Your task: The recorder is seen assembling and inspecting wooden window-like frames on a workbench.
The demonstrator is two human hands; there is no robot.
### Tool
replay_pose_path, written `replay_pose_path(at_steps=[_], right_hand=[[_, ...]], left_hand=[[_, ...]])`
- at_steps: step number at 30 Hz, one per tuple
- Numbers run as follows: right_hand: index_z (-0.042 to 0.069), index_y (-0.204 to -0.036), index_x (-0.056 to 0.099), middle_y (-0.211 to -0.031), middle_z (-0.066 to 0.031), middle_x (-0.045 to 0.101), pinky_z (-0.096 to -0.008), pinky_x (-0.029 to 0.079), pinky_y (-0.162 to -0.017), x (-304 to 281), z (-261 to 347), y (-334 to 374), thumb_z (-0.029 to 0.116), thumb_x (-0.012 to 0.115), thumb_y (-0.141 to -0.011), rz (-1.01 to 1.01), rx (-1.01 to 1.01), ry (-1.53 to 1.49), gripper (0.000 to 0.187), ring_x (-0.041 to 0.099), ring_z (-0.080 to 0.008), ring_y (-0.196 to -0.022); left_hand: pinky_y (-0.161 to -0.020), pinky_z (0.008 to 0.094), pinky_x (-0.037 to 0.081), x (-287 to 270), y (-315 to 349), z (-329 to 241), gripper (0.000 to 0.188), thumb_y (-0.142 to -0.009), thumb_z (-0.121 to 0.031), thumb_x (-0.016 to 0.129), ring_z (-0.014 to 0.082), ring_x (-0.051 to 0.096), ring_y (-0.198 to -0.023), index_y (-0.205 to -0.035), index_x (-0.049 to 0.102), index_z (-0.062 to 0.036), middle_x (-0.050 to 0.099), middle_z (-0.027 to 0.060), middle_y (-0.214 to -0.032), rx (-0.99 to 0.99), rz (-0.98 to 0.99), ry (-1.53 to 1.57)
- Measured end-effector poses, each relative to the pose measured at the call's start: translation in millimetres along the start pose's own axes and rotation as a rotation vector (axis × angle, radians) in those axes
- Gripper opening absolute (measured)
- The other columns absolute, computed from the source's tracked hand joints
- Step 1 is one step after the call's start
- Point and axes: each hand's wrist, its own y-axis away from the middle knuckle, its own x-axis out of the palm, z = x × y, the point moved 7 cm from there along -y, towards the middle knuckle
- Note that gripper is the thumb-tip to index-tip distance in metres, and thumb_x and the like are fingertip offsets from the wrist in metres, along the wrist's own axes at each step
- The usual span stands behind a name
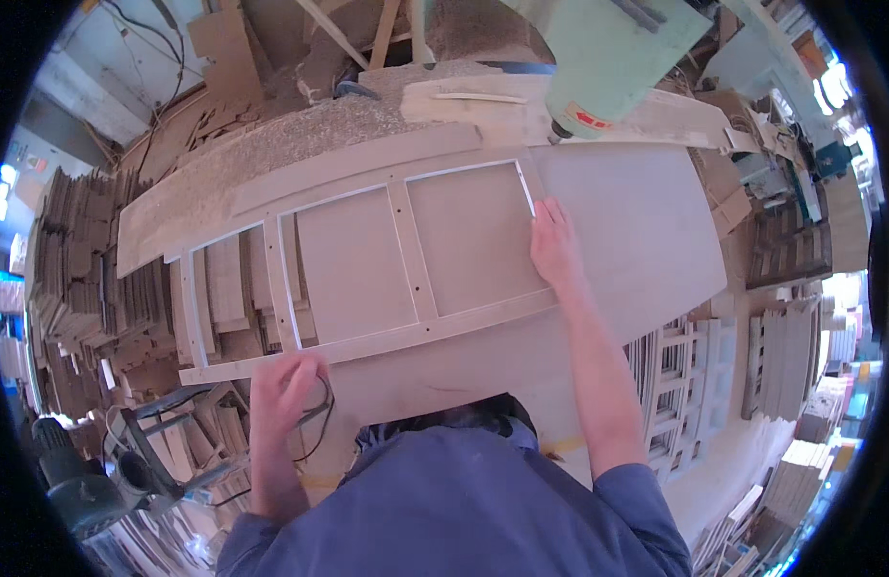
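Observation:
A long pale wooden frame (406, 236) with several rectangular openings lies slantwise across the worktable (637, 207). Small dark holes dot its rails, and its left end reaches past the tabletop. My right hand (557, 245) grips the frame's right end, with the fingers close together over the end rail. At the near long rail, toward the left, my left hand (286, 389) is closed on the edge; its fingertips are partly hidden. Above the far right part of the table hangs a pale green machine head (608, 67) with a dark tip, apart from the frame.
A loose flat board (358, 168) lies along the frame's far side, beside heaped sawdust (271, 159). Stacked boards (88, 260) stand at the left. A dark motor-like machine (88, 486) sits at lower left. Slatted wooden frames (671, 385) lean at the right.

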Motion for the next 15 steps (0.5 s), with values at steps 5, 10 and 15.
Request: replay_pose_path(at_steps=[5,10,15], right_hand=[[0.000,-0.120,0.065,-0.120,-0.0190,0.064,-0.0448,0.054,-0.093,-48,77,17,0.013,0.057,-0.094,0.021,-0.297,0.646,0.030,0.062,-0.0333,-0.109],[-0.002,-0.127,0.060,-0.131,-0.0217,0.061,-0.0458,0.043,-0.114,39,54,5,0.013,0.053,-0.095,0.081,-0.022,0.148,0.036,0.052,-0.0352,-0.133],[-0.001,-0.133,0.057,-0.138,-0.0212,0.058,-0.0468,0.038,-0.119,29,32,6,0.013,0.051,-0.098,0.096,0.037,-0.021,0.039,0.048,-0.0363,-0.139]], left_hand=[[-0.088,0.0326,0.055,64,-126,-30,0.015,-0.097,-0.010,0.067,0.0203,0.073,-0.092,-0.104,0.075,0.0010,0.078,0.0097,-0.100,0.504,-0.007,-0.048],[-0.082,0.0368,0.054,111,-226,40,0.008,-0.091,-0.005,0.070,0.0220,0.067,-0.086,-0.096,0.073,0.0000,0.073,0.0105,-0.092,0.805,0.131,-0.027],[-0.068,0.0342,0.049,146,-225,-21,0.009,-0.086,-0.008,0.067,0.0199,0.063,-0.075,-0.091,0.071,-0.0012,0.071,0.0108,-0.084,0.841,0.306,0.028]])
